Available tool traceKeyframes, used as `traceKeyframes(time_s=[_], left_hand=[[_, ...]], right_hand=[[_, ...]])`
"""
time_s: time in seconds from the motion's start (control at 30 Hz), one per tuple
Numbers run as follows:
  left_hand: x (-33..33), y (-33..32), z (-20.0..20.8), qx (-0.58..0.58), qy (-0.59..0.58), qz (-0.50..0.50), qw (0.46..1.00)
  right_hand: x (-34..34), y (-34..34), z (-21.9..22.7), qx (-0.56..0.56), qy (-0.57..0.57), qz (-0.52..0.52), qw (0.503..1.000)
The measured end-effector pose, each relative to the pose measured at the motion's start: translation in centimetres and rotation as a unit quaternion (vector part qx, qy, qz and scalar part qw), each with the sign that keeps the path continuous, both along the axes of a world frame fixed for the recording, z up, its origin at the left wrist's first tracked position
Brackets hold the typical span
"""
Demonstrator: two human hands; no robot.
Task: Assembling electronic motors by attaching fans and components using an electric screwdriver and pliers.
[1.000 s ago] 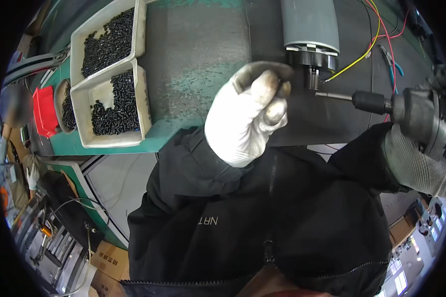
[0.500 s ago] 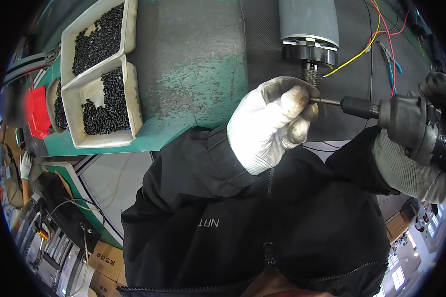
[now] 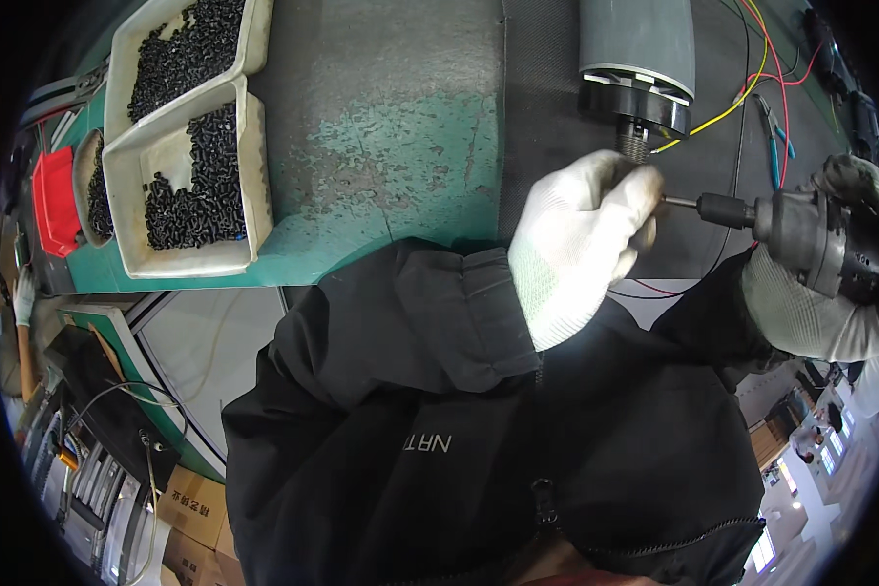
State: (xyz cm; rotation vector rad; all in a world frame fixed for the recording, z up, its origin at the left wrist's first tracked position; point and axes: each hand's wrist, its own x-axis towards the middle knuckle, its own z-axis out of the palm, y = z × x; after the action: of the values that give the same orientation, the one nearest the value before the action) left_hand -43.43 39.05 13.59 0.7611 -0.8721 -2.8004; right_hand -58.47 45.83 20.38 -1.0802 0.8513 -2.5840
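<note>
White-knit left hand [image 3: 578, 249] — bunched by slim bit [image 3: 682, 201], pinch unclear, knit-gloved right hand [image 3: 813, 311] gripping rounded dark driver [image 3: 799, 230]

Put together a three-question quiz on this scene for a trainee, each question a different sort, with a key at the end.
1. Multiple choice: what does the right hand hold?
A) a hammer
B) a power driver
C) a paintbrush

2. True or false: the red bin is to the left of the two pale trays that hold small black parts.

3. Fill in the gap: the left hand has its fingertips at the end of the driver's thin metal ____.

Key:
1. B
2. True
3. bit
</note>
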Motion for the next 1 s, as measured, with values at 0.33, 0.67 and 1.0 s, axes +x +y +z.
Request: traceKeyframes(time_s=[0.33, 0.67, 1.0], left_hand=[[-2.5, -1.2, -3.3, 0.166, 0.065, -0.064, 0.982], [-2.8, -1.0, -2.2, -0.013, 0.014, -0.066, 0.998], [-2.9, -1.2, -2.8, -0.081, -0.020, -0.104, 0.991]], right_hand=[[-1.1, 1.3, 0.1, 0.166, -0.004, -0.126, 0.978], [-2.0, 4.2, 1.4, 0.203, -0.016, -0.037, 0.978], [-1.0, 2.0, -0.5, 0.177, 0.008, -0.063, 0.982]])
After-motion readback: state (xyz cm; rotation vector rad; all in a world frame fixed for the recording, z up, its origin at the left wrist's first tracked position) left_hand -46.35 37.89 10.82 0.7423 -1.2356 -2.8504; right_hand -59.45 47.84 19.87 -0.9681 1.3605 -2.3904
